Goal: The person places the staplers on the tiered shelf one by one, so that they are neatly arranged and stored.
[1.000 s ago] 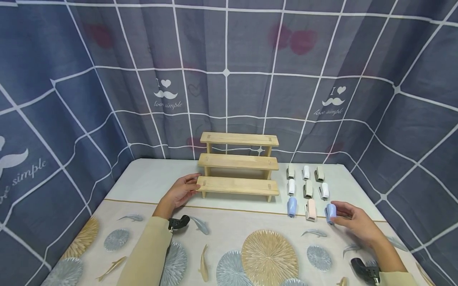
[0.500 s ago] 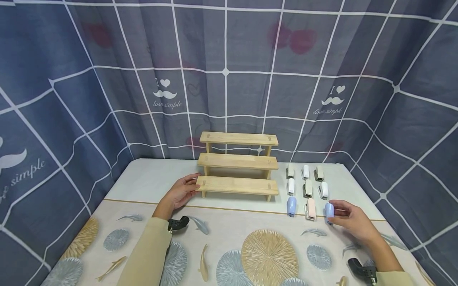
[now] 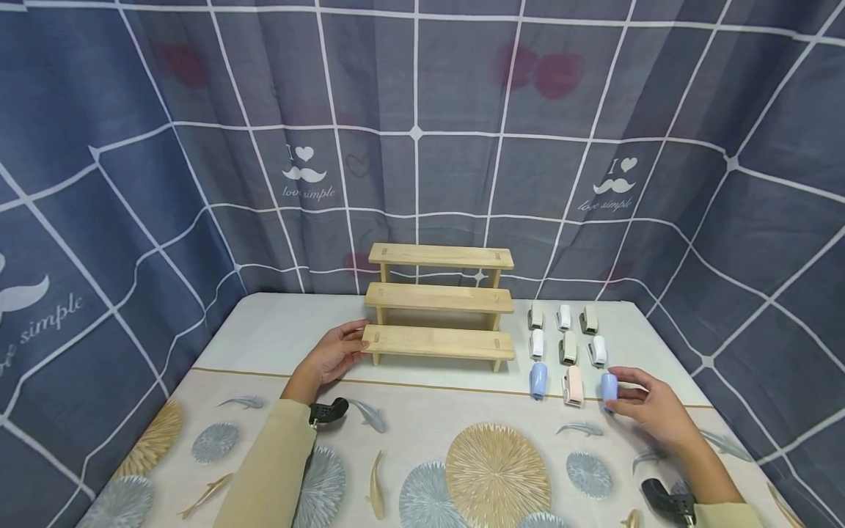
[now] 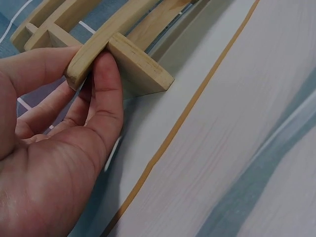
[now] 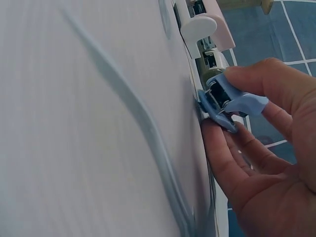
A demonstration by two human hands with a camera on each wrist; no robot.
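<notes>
My left hand point(image 3: 333, 352) pinches the left end of the lowest board of a three-tier wooden stand point(image 3: 439, 342). In the left wrist view, thumb and fingers point(image 4: 106, 79) close round that board's end, beside its leg. On the right, my right hand point(image 3: 650, 403) holds a light blue mini stapler point(image 3: 609, 389) between thumb and fingertips. The right wrist view shows this blue stapler point(image 5: 227, 101) tilted, with its metal works exposed and the fingertips at its base. Just left of it stand a pink stapler point(image 3: 573, 386) and another blue stapler point(image 3: 538, 380).
Behind those, white point(image 3: 597, 351) and cream staplers point(image 3: 568, 348) stand in rows, several in all, right of the stand. A patterned cloth point(image 3: 422, 425) covers the table's front part. A dark checked curtain point(image 3: 449, 176) encloses the back and sides.
The blue stapler in my right hand has shifted slightly and turned from slanted to straighter. My left hand keeps its place on the stand.
</notes>
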